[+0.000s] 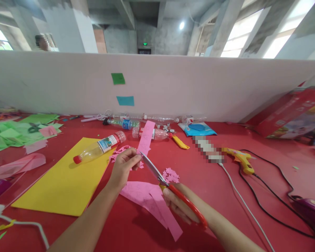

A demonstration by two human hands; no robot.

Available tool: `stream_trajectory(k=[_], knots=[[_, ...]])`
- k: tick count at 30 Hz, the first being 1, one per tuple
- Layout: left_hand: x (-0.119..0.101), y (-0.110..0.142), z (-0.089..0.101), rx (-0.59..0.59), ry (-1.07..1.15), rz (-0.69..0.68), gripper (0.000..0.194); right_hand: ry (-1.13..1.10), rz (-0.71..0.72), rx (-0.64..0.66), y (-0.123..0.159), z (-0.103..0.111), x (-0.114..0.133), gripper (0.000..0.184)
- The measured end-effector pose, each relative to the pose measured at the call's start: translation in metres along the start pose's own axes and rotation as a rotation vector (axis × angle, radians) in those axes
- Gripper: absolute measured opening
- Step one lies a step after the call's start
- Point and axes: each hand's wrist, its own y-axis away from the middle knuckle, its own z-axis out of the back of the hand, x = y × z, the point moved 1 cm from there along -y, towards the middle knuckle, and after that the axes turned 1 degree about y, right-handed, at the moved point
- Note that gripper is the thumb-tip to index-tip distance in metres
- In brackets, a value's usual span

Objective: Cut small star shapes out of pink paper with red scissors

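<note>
My left hand [124, 165] pinches the lower end of a pink paper strip [146, 138], which stands up from the fingers. In my right hand [180, 206] is a pair of scissors [185, 198] with red handles, its blade tips at the strip's edge beside my left fingertips. Below both hands lie larger pink paper pieces [147, 196] on the red table. A small heap of pink cut-outs [170, 175] sits just beyond the scissors. More pink cut-outs [118, 152] lie behind my left hand, partly hidden by it.
Yellow sheet [60, 178] on the left bears part of a plastic bottle [102, 147]. More bottles [123, 123] line the white partition [173, 84]. A yellow cutter [180, 142], blue wipes pack [198, 128] and corded glue gun [241, 159] lie right; green paper [10, 134] lies far left.
</note>
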Motion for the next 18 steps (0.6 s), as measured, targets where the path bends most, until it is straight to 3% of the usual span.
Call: stream_trajectory(k=[9, 18], knots=[[0.004, 0.005, -0.011, -0.073, -0.023, -0.033, 0.026, -0.006, 0.087, -0.036, -0.001, -0.016, 0.000, 0.053], [0.006, 0.006, -0.011, -0.066, -0.004, -0.027, 0.026, 0.038, 0.121, -0.066, 0.000, -0.019, 0.001, 0.057]])
